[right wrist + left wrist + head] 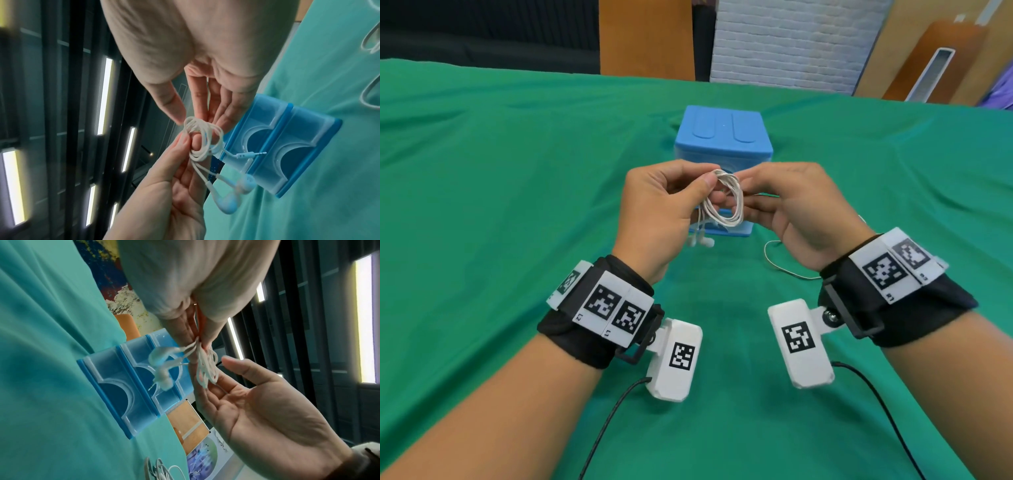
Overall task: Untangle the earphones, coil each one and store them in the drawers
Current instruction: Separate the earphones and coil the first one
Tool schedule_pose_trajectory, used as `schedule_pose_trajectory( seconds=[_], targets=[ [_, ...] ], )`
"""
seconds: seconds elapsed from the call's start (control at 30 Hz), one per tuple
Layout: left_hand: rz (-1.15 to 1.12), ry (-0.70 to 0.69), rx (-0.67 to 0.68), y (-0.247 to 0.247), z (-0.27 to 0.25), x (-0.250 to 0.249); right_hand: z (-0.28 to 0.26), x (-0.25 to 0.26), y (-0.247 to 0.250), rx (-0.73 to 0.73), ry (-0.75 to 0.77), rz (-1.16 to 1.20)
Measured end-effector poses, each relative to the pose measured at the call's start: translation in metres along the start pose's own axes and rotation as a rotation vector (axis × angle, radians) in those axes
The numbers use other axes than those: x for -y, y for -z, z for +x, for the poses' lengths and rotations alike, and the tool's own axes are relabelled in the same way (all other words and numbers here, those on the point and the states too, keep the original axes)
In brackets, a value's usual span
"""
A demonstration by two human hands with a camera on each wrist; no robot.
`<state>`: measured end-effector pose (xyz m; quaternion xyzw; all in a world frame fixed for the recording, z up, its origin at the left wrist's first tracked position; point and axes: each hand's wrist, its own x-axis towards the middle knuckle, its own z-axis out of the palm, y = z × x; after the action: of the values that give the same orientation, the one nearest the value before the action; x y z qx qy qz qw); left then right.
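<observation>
Left hand point(654, 209) pinching the coiled white earphone point(726, 200), right hand point(791, 209) fingers nearly straight, steadying the coil's 3 o'clock side. Tuck the jack plug point(249, 154) through, keeping loops tight, then drop into the blue drawer unit point(722, 137) at 12 o'clock

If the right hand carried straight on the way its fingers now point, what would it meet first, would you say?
Most likely the coiled earphone cable pinched by the left hand: the right hand points leftward at it, fingertips already at the loops. Depth between them is hard to judge.

Head view looks down; both wrist views, close, share the drawers point(131, 395).
</observation>
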<state>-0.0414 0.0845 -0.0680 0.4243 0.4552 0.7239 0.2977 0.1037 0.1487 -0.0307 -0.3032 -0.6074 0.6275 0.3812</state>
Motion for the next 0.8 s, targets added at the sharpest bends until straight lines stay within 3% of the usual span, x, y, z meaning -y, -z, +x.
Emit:
schedule_pose_trajectory(
  seconds=[0.13,0.2,0.33,0.5,0.63,0.8],
  targets=[
    [0.058,-0.030,0.011,-0.002,-0.001,0.002,-0.003,-0.001,-0.005,-0.041,0.025,-0.091],
    [0.074,-0.045,0.017,-0.002,0.000,0.001,0.000,-0.002,-0.003,-0.063,-0.043,-0.094],
    [0.092,-0.051,0.025,0.000,0.002,0.000,0.002,0.001,0.008,0.078,-0.296,0.152],
    [0.100,-0.031,0.058,-0.003,0.000,0.000,-0.001,0.006,0.019,0.221,-0.380,0.280],
    [0.109,-0.039,0.078,-0.004,-0.001,-0.002,-0.003,0.002,0.022,0.248,-0.353,0.268],
    [0.078,0.003,0.024,0.000,0.002,0.000,-0.001,-0.003,0.018,0.090,-0.088,-0.147]
  ],
)
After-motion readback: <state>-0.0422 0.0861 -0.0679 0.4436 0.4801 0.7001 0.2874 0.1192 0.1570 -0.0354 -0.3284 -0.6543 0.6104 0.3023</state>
